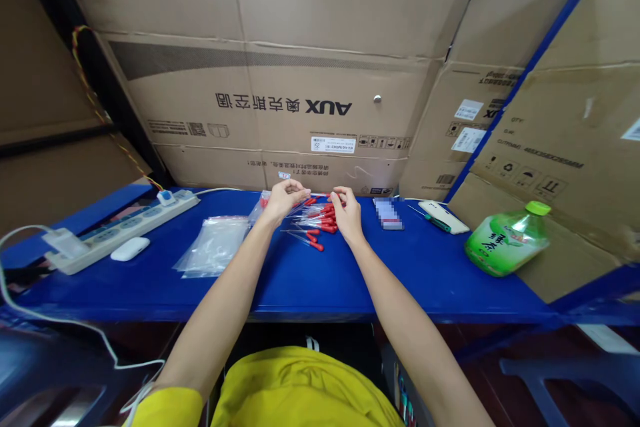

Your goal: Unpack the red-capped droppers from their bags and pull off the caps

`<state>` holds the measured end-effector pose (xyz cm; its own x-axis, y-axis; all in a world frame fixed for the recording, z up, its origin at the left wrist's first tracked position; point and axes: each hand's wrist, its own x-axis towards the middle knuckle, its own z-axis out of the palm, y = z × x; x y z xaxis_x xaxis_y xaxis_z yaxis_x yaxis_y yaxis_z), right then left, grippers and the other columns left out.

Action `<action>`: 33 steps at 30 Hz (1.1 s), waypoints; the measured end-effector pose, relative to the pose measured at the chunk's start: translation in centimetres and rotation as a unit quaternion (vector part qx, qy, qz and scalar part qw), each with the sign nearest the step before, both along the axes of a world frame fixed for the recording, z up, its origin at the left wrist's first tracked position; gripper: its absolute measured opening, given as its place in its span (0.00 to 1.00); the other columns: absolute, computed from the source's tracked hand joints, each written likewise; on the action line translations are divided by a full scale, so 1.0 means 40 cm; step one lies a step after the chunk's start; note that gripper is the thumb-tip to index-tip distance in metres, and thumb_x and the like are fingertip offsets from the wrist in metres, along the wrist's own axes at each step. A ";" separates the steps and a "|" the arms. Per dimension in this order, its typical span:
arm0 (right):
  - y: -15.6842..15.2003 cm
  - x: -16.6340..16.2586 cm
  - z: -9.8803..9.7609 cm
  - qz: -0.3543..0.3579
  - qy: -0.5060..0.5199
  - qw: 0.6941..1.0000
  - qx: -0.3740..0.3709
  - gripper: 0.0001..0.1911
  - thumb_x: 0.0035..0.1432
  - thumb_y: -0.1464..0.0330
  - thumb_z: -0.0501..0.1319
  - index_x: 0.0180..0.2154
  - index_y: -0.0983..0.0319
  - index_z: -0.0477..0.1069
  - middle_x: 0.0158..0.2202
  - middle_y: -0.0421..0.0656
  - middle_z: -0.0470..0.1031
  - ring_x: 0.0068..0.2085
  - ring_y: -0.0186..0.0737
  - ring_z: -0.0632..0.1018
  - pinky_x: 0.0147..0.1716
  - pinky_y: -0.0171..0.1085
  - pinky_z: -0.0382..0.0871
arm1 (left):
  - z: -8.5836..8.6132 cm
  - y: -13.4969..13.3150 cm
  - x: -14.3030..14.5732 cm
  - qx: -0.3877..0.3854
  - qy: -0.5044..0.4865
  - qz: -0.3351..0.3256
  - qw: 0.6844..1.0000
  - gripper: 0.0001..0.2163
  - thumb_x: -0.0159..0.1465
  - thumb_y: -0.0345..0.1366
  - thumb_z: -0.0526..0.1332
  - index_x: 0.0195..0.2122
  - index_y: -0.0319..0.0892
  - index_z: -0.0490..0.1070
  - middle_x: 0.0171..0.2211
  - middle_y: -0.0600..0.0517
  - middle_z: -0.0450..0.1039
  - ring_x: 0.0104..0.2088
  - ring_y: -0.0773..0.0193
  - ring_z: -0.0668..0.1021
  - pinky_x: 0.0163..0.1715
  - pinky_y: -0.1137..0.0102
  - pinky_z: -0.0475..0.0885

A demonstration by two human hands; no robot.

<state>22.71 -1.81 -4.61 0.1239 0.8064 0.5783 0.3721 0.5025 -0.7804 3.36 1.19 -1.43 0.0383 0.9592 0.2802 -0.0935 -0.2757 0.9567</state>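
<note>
On the blue table, a pile of glass droppers with red rubber bulbs (pixel 323 221) lies between my hands. My left hand (pixel 285 201) is closed in a pinch at the thin glass end of a dropper. The fingers of my right hand (pixel 347 212) are closed near that dropper's red bulb, above the pile's right side. Left of my left wrist, a clear bag (pixel 261 203) shows something red inside, partly hidden by the hand. A stack of flat clear zip bags (pixel 216 245) lies beside my left forearm.
A white power strip (pixel 127 230) with plugs and a white earbud case (pixel 131 249) are at left. At right are a blurred-out phone-like rectangle (pixel 389 213), a green screwdriver (pixel 436 221), a pale flat object (pixel 449 216) and a green drink bottle (pixel 506 240). Cardboard (pixel 280 73) walls the back.
</note>
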 end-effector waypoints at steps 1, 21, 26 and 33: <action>0.007 0.002 -0.005 0.007 0.018 1.000 0.000 0.15 0.68 0.56 0.56 0.47 0.59 0.72 0.42 0.46 0.81 0.44 0.43 0.80 0.47 0.39 0.71 | -0.004 0.003 -0.004 -0.002 0.007 -0.003 1.000 0.22 0.45 0.45 0.79 0.32 0.40 0.71 0.30 0.50 0.77 0.34 0.61 0.81 0.39 0.65 0.77; 0.093 0.067 -0.107 -0.086 -0.091 0.987 -0.103 0.09 0.61 0.71 0.57 0.41 0.58 0.75 0.39 0.44 0.81 0.44 0.43 0.78 0.47 0.40 0.71 | -0.043 -0.020 -0.065 -0.091 0.555 0.300 0.771 0.16 0.69 0.42 0.57 0.53 0.42 0.75 0.56 0.33 0.71 0.55 0.38 0.75 0.48 0.54 0.71; 0.091 0.066 -0.106 -0.106 -0.126 0.983 -0.088 0.10 0.60 0.71 0.59 0.39 0.59 0.78 0.43 0.47 0.80 0.47 0.47 0.76 0.53 0.44 0.68 | -0.032 -0.021 -0.059 -0.052 0.521 0.333 0.784 0.16 0.72 0.42 0.54 0.55 0.44 0.75 0.52 0.37 0.75 0.50 0.44 0.79 0.47 0.57 0.73; 0.056 0.054 -0.050 -0.100 -0.035 0.994 -0.022 0.13 0.66 0.61 0.57 0.43 0.59 0.77 0.43 0.48 0.80 0.44 0.47 0.76 0.49 0.43 0.68 | -0.003 -0.027 -0.031 0.263 0.441 0.183 0.838 0.14 0.71 0.36 0.56 0.56 0.46 0.74 0.60 0.44 0.72 0.60 0.53 0.74 0.61 0.58 0.69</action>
<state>24.86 0.44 -6.61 0.2450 0.7944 0.5558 0.5157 0.3787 -0.7686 2.12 0.09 -1.55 0.1829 0.7053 0.6849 0.7694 -0.5364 0.3468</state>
